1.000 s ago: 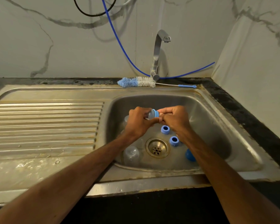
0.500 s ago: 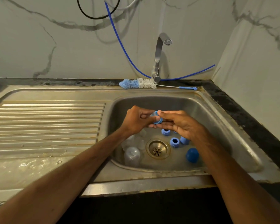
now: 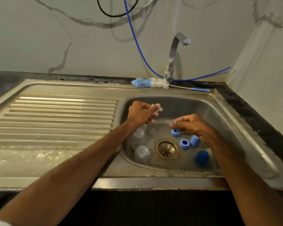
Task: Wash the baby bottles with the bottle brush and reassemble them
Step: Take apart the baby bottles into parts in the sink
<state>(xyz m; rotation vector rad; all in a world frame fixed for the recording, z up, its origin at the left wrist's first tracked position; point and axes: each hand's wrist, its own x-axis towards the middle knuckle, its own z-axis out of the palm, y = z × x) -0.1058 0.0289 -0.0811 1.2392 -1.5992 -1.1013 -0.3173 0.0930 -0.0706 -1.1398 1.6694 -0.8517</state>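
Over the steel sink basin (image 3: 219, 115), my left hand (image 3: 140, 114) grips a clear teat (image 3: 158, 110). To its right and lower, my right hand (image 3: 193, 126) pinches a blue collar ring (image 3: 174, 123) just above another blue collar (image 3: 175, 133). On the basin floor lie clear bottles (image 3: 141, 154), loose clear teats (image 3: 151, 132), two more blue collars (image 3: 184, 144) and a dark blue cap (image 3: 202, 158). The blue and white bottle brush (image 3: 151, 83) lies on the rim behind the basin.
The tap (image 3: 175, 53) stands behind the basin, with a blue hose (image 3: 137, 44) trailing along the wall. A ribbed drainboard (image 3: 55, 121) with water drops spreads to the left. The drain (image 3: 167, 150) sits mid-basin. A marble side wall (image 3: 260, 79) closes the right.
My hands were together on one teat-and-ring piece; now they have pulled apart, the left keeping the clear teat, the right taking the blue ring down toward the basin floor.
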